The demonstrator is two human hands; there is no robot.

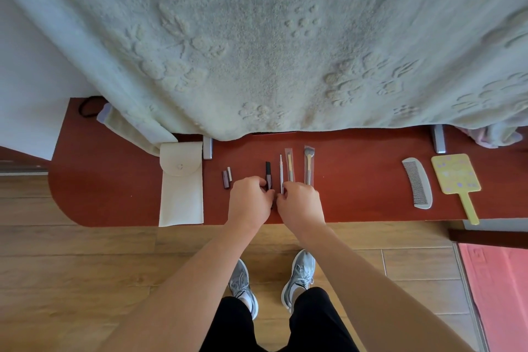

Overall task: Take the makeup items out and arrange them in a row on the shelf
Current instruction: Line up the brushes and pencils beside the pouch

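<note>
On the red-brown shelf [357, 180] several makeup items lie in a row: a small dark tube with a white stick beside it [227, 178], a dark tube with a black cap [268, 176], a thin metal tool [281, 173], and two wrapped brushes [290, 166] [308, 164]. My left hand [250, 198] has its fingers curled at the lower end of the black-capped tube. My right hand [300, 200] pinches at the lower end of the thin metal tool. Both hands hide the items' lower ends. The cream pouch [181, 186] lies flat at the left.
A grey comb [417, 183] and a yellow hand mirror [457, 181] lie at the shelf's right. A pale textured cloth [271, 37] hangs over the back of the shelf. A black hair tie [87, 107] lies far left. Wooden floor and a pink mat [500, 288] are below.
</note>
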